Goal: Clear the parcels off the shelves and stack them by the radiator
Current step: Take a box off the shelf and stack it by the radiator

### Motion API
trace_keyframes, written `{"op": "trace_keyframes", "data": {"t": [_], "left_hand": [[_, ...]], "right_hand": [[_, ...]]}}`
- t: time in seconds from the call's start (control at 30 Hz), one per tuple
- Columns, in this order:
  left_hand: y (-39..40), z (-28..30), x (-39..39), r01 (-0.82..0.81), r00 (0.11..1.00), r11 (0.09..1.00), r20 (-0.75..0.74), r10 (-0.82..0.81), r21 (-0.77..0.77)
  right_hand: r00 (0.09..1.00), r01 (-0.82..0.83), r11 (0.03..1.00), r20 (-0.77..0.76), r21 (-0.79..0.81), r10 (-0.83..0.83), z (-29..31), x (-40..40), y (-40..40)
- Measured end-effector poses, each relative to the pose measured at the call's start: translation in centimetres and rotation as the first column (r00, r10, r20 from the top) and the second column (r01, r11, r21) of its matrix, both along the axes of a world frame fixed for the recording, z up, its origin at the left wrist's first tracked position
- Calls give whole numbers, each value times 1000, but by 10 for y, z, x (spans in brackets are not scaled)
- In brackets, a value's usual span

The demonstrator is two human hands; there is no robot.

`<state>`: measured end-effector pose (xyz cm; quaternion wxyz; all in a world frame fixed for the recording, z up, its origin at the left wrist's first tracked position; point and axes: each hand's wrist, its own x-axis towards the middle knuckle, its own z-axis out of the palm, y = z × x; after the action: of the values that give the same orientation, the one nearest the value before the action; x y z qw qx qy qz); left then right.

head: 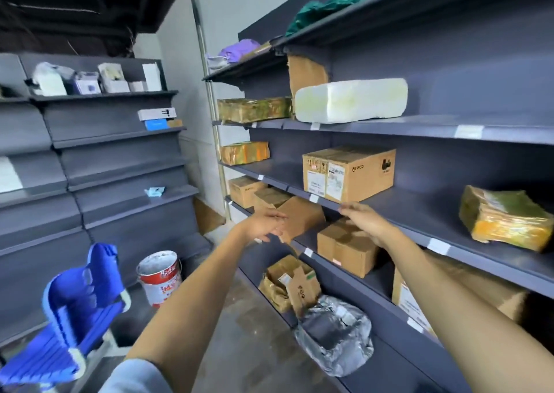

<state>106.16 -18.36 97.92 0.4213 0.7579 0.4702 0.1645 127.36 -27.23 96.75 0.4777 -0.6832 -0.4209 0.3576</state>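
Reaching with both arms toward the right-hand shelving (pixel 389 128), we see neither hand holding anything. The left hand (pixel 265 223) hangs in front of a tilted brown box (pixel 302 217) on the lower shelf, fingers loosely extended and released; whether it touches the box we cannot tell. The right hand (pixel 364 218) is open too, fingertips at the front edge of the shelf just below the PICO carton (pixel 349 172), not gripping it.

That carton sits upright on the middle shelf, long axis running along the shelf, its labelled end face turned toward us and to the left. Below the right hand is another cardboard box (pixel 344 250), long axis also along the shelf. Further right on the carton's shelf lies a tape-wrapped yellow-green parcel (pixel 506 217) (tilted, crumpled). One shelf up, a long white foam-wrapped parcel (pixel 350 100) lies flat lengthwise, with a taped greenish parcel (pixel 253 110) to its left. On the bottom shelf we note a torn open box (pixel 289 284) and a silver plastic bag (pixel 334 334).

Left of the arms: a blue plastic chair (pixel 78 308) and a paint bucket (pixel 160 277) on the floor.
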Motion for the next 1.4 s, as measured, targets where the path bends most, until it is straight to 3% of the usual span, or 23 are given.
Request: {"op": "trace_keyframes", "data": {"t": [0.3,0.43,0.67,0.8,0.9,1.0,1.07,1.13,1.17,1.23,1.33,1.4], "left_hand": [[169,12,104,28,999,998,14,-29,60],[242,14,136,59,998,996,-19,-58,70],[366,-1,194,-17,985,1000,169,20,-23],[427,-3,238,57,957,994,287,-29,-91],[452,-5,261,146,955,986,271,-119,-79],[467,-5,265,87,980,978,160,-118,190],[476,-3,256,118,984,917,77,-159,380],[493,-5,248,207,966,909,74,-249,362],[503,-5,243,255,952,918,90,-294,304],[520,-9,234,363,913,914,127,-387,180],[519,-15,231,441,885,895,131,-446,69],[509,-20,235,467,873,880,205,-442,-90]], "right_hand": [[975,212,976,-71,44,-208,13,102,154],[953,302,945,-22,121,-302,18,127,211],[903,417,890,25,185,-428,2,133,283],[822,550,813,49,191,-567,-1,142,305],[729,668,720,31,187,-684,-3,137,320],[625,762,601,-31,244,-780,-7,129,328],[450,871,414,-95,263,-888,-11,125,324],[278,948,227,-234,224,-932,-10,120,311],[273,954,218,-290,206,-917,-10,117,305],[367,929,323,-335,180,-868,-10,105,299],[471,882,449,-274,142,-839,-11,87,306],[535,845,516,-191,140,-823,-13,80,314]]}}
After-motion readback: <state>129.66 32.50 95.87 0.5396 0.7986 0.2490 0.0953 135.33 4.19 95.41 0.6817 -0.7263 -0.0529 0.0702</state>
